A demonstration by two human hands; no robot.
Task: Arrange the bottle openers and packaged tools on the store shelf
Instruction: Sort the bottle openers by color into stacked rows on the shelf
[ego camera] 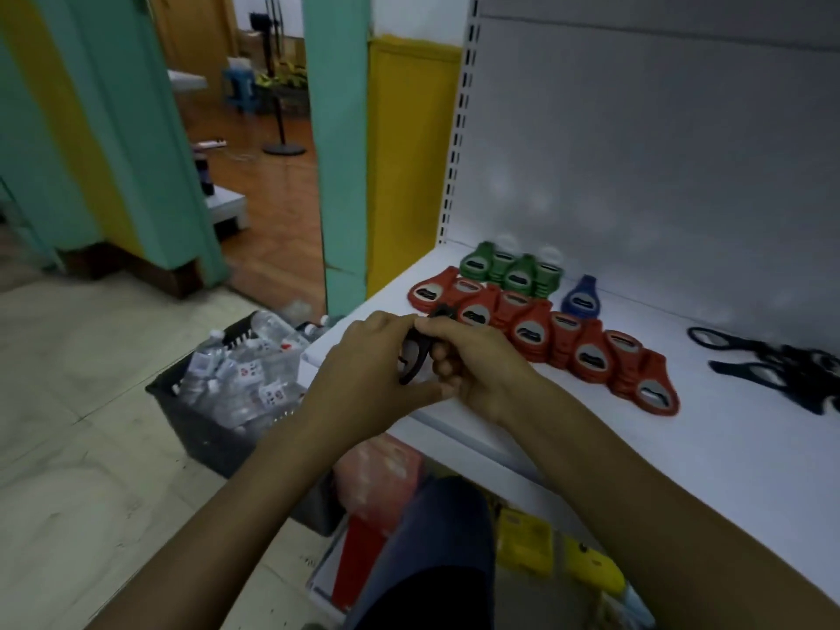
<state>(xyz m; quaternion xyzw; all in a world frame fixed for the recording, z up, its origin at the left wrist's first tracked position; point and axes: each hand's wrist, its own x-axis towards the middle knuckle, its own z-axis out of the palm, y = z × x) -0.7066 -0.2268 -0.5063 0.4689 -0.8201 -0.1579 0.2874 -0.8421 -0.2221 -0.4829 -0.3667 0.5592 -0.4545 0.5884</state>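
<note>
Two hands work over the front edge of the white shelf (591,447). Sorting by colour seems about half done there. I see a long row of red bottle openers (545,338), a green group (509,270) behind it, one blue opener (581,300), and some dark tools (782,366) lying apart at the right, too blurred to name.

The left hand (363,366) and the right hand (472,361) both have their fingers curled on one black opener (416,356), held just above the shelf edge, near the first red one. I think it is being checked before placing. The next move needs a free spot, probably beside the dark tools, and care not to push the red row.

The shelf surface is smooth. On the pale tiled floor (68,425) beside it stands a dark crate (200,429) full of plastic bottles (245,370).
</note>
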